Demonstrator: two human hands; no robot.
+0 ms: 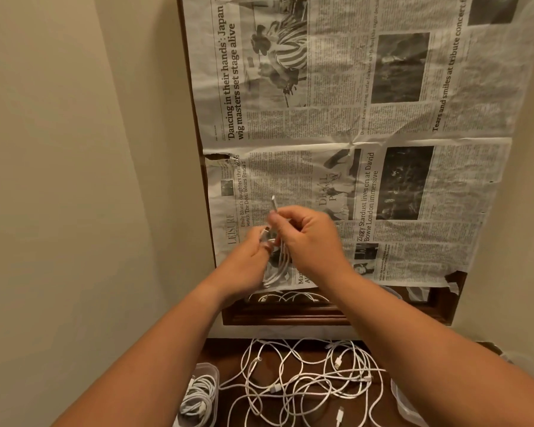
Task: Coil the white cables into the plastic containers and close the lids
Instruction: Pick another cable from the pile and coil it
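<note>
Both my hands are raised in front of the newspaper-covered panel. My left hand holds a coil of white cable whose loops hang below the fingers. My right hand pinches the loose end of that same cable, and its connector sticks up above the fingers. Below, a tangle of loose white cables lies on the dark wooden surface. A clear plastic container at the lower left holds a coiled cable and has no lid on it.
Newspaper covers the upright panel ahead, with a dark wooden frame at its foot. Another clear plastic container sits at the lower right, partly hidden by my right arm. A cream wall fills the left.
</note>
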